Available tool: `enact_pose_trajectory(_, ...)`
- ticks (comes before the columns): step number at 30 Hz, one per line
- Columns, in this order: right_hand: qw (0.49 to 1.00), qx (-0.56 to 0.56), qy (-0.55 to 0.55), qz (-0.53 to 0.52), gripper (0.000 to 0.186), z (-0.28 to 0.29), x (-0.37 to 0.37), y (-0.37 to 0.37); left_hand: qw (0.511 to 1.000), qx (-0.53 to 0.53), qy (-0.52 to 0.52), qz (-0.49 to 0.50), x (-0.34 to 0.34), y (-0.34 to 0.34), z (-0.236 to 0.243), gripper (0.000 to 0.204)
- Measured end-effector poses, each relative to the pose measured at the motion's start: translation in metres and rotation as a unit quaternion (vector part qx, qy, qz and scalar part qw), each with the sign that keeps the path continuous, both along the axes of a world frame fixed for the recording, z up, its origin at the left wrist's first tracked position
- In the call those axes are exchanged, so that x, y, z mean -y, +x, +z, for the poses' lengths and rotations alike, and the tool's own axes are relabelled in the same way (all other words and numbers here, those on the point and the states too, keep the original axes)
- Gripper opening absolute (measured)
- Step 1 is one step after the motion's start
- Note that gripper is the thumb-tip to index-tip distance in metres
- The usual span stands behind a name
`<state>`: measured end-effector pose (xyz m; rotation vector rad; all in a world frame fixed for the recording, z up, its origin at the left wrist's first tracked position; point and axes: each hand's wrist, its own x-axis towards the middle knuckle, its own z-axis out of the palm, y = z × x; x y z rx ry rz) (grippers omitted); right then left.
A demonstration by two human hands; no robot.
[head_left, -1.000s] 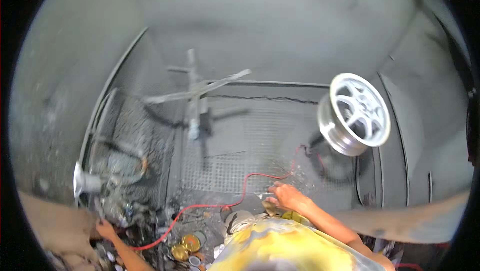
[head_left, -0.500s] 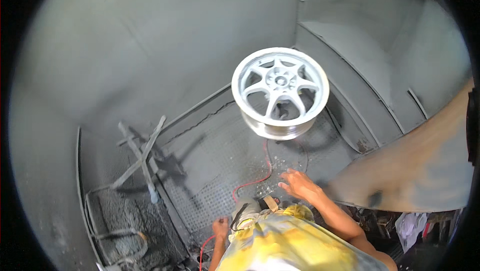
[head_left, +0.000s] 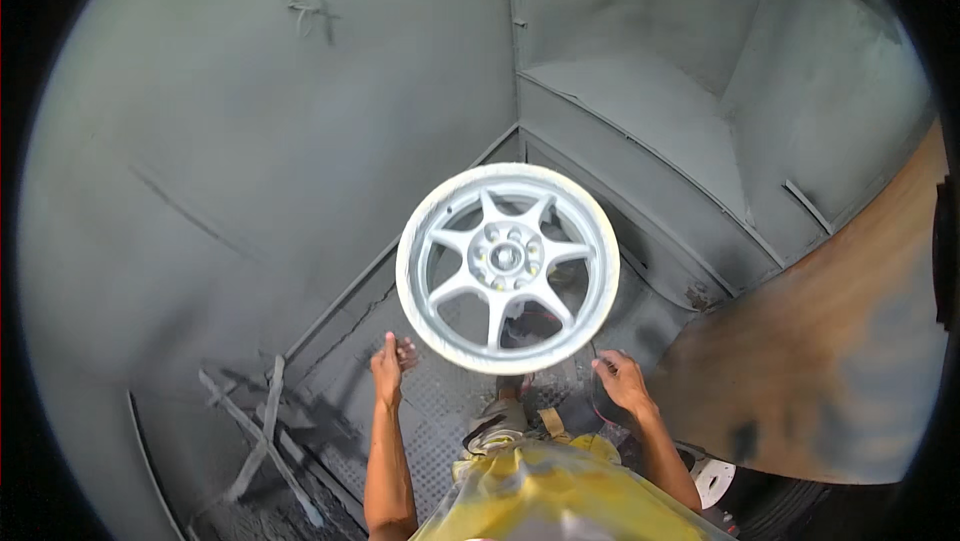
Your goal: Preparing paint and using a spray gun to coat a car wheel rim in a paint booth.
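The alloy wheel [head_left: 508, 259] sits at the middle of the frame, face up before you; what bears it is hidden beneath. Its face already looks covered in an even, pale silver-grey, so the surface seems well advanced. What remains, as far as can be judged, is contact: neither of your hands has hold of it yet. Whether the barrel and back are equally covered, you cannot tell from here.

The wheel is round, with seven tapering spokes [head_left: 497, 319] running out from a drilled hub to a broad rim lip [head_left: 408, 276], creamier in tone and streaky in texture.

Your left hand [head_left: 388, 369] is just beside the rim's lower left, thumb up, fingers parted and blurred, nothing in it. Your right hand [head_left: 625, 383] is near the lower right edge, fingers loosely bent, seemingly empty. The two are well apart.

Below, your yellow-stained shirt [head_left: 540, 491] fills the bottom centre, above a dimpled grey floor [head_left: 425, 431]. Crossed bars [head_left: 262, 431], rough and dust-grey, stand lower left. Smooth, matt grey walls [head_left: 250, 141] rise upper left, and a curved brown panel [head_left: 790, 361], patched blue-grey, bends along the right.
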<state>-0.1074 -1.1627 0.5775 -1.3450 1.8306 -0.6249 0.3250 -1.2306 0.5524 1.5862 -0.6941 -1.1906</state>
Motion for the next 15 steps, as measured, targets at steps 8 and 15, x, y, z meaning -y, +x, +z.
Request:
enact_pose_trajectory(8,0.955,0.159,-0.025,-0.248,0.043,-0.159,0.072,-0.035,0.985,0.140,-0.018,-0.100,0.205,-0.029,0.065,0.071)
enact_pose_trajectory(15,0.884,0.350,-0.023,-0.311,0.051,-0.086,0.127,0.034,0.908,0.328,0.022,-0.259,0.276,-0.029,0.065,0.097)
